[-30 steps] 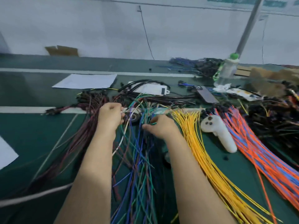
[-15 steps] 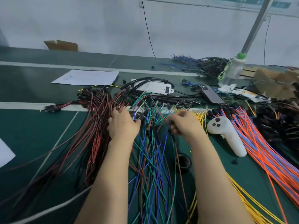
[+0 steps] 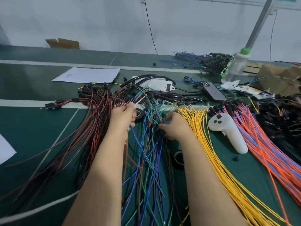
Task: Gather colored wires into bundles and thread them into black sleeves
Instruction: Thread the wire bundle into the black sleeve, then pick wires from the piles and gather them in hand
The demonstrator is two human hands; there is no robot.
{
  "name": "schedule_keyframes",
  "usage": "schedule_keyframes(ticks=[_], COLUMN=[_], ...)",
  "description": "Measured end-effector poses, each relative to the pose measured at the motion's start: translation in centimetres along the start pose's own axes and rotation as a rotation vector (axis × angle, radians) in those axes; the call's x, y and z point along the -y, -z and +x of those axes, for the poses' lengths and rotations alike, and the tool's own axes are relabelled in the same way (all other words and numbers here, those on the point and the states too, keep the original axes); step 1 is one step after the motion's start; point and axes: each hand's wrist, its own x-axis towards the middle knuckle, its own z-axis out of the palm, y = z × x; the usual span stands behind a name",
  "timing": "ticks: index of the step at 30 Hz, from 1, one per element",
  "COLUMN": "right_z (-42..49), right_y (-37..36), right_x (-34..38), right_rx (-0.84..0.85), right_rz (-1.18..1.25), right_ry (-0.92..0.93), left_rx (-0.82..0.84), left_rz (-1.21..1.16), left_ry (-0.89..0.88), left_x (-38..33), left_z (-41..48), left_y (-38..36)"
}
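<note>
Snugly clenched on slim, glossy multicoloured wires (image 3: 151, 154): left-hand fingers (image 3: 130, 110) and right-hand fingers (image 3: 163, 127).

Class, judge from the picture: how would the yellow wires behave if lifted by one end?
Probably floppy: the yellow wires lie in long, soft curves. Likely to splay and slip apart, since no tie shows around them. Probably light, as each strand is thin.

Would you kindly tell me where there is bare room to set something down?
Bare green mat lies left of the red-and-black wires, nearer than the white stripe; another strip lies beyond the paper sheet. From the mixed wires rightward through yellow wires and orange wires it is crowded.
</note>
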Motion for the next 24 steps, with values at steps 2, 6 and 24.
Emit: schedule_keyframes(ticks=[2, 6, 24], right_z=[0.2, 0.5, 0.0], right_y=[0.1, 0.5, 3.9], right_x=[-0.3, -0.8, 0.4], right_rx=[-0.035, -0.069, 0.008], right_rz=[0.022, 0.075, 1.082], right_ry=[-0.035, -0.108, 0.047], left_rx=[-0.077, -0.191, 0.766], left_rz=[-0.055, -0.027, -0.069], left_ry=[-0.109, -0.280, 0.009], left_x=[-0.8, -2.1, -6.2], left_z=[0.2, 0.6, -7.5], left_y=[0.1, 0.9, -3.5])
